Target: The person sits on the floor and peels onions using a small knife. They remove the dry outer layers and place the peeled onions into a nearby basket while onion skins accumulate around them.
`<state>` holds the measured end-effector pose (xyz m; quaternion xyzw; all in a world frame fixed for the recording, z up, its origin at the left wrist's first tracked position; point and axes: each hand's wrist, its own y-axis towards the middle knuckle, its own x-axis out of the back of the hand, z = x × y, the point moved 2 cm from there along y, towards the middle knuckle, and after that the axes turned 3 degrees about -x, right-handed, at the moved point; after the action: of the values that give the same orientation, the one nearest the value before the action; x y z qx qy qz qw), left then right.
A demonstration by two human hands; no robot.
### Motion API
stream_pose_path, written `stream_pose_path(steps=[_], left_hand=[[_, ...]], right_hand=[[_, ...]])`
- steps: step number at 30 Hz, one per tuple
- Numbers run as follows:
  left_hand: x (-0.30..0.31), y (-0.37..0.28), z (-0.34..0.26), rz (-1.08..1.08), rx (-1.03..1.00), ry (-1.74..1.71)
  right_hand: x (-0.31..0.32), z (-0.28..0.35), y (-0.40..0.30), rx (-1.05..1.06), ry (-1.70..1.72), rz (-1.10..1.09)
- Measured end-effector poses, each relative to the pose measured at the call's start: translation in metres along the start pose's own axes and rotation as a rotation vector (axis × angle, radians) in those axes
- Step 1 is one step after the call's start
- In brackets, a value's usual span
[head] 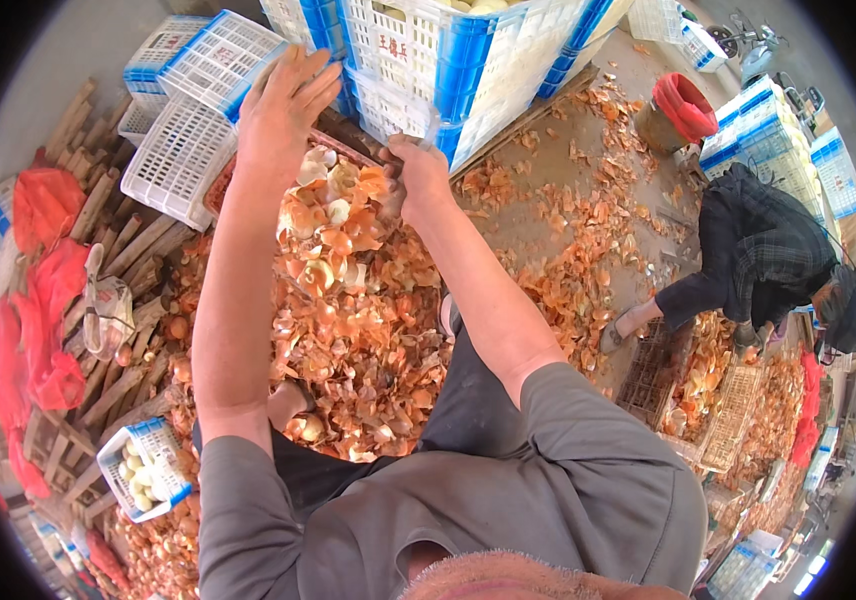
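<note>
My left hand is raised with its fingers stretched out, overlapping the edge of a blue-and-white plastic crate. My right hand has its fingers bent in front of a tall stack of ventilated crates. A translucent, film-like patch shows just above its fingers; whether the hand holds it is unclear. Between my forearms, a heap of onion skins with some onions lies in a reddish crate whose rim shows at the far end. Peeled onions show at the stack's top.
Loose onion skins cover the floor around my feet. Wooden poles, red mesh sacks and a crate of peeled onions are at left. On the right, a co-worker bends over crates; a red-lined bucket stands beyond.
</note>
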<state>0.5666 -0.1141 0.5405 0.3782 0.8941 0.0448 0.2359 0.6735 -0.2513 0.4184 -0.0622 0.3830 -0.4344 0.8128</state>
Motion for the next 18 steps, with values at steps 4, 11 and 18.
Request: stream_pose_path(steps=[4, 11, 18], left_hand=[[0.103, -0.056, 0.036, -0.212, 0.180, 0.252], [0.384, -0.255, 0.070, -0.660, 0.531, 0.586], [0.549, -0.358, -0.010, -0.573, 0.885, 1.374]], right_hand=[[-0.003, -0.020, 0.003, 0.034, -0.294, 0.128], [-0.010, -0.052, -0.028, -0.010, -1.401, 0.586], [-0.041, -0.097, -0.040, 0.192, -1.617, 0.753]])
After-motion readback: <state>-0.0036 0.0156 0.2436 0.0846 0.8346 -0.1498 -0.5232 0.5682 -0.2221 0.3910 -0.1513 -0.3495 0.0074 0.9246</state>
